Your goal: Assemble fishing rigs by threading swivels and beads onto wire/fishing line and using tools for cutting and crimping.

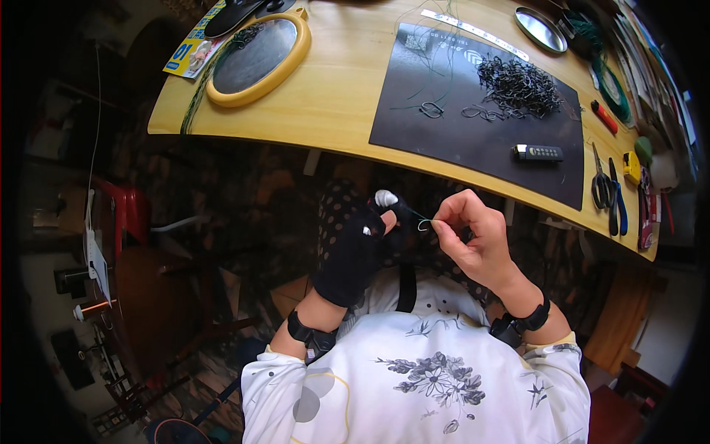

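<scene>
My left hand (370,240) wears a black fingerless glove, with white wrapping on a fingertip. Its fingers are closed on a thin green line (416,215) that stretches across to the other hand. Thumb and forefinger of my bare right hand (475,235) pinch a small curved fish hook (424,226) at the end of that line. Both hands are above my lap, just short of the table. On the dark mat (444,137) lies a heap of black fish hooks (520,87), with a few loose ones (482,112) beside it and a hook with line (431,109) further left.
A wooden table (333,96) spans the far side. On it are a yellow-rimmed round tray (299,52) with green strands, a dark key-fob-like device (538,153), scissors (600,185), a red lighter (604,117), a yellow tape measure (631,168) and a round metal lid (541,31).
</scene>
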Demonstrator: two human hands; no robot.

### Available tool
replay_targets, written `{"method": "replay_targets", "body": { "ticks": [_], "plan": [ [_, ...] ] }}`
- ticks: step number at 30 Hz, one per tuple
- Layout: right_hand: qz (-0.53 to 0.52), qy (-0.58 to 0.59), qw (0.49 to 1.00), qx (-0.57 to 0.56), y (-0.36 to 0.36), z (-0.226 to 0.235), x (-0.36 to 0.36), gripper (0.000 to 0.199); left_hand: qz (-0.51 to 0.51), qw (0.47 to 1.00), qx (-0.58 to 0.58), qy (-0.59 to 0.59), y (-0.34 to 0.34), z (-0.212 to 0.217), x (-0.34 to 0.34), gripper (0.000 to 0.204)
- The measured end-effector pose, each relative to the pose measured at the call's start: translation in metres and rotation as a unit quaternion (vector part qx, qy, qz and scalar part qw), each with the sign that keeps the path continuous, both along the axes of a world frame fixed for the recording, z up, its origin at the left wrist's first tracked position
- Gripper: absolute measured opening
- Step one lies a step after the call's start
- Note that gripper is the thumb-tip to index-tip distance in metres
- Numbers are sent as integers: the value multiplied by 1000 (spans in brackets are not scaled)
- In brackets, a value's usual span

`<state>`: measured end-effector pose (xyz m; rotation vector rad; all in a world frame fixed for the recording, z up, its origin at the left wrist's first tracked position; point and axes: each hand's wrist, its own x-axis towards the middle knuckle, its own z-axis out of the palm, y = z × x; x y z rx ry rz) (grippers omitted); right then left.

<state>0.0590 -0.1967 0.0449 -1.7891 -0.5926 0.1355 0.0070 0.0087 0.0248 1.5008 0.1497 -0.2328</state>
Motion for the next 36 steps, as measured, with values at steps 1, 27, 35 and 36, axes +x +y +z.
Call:
{"method": "replay_targets", "body": {
  "ticks": [1,27,35,36],
  "plan": [
    [-14,-21,1000,-10,1,-1,0,15,-3,997,56,-47,-2,0,-2,24],
    [3,182,980,79,6,-7,-2,9,84,996,-12,-25,-11,-28,-10,20],
    [-9,249,958,141,10,-4,-3,10,73,987,123,-68,-23,-9,-6,40],
    [-18,239,961,139,10,-5,-3,10,46,986,142,-71,-22,-5,-8,43]
  ]
}}
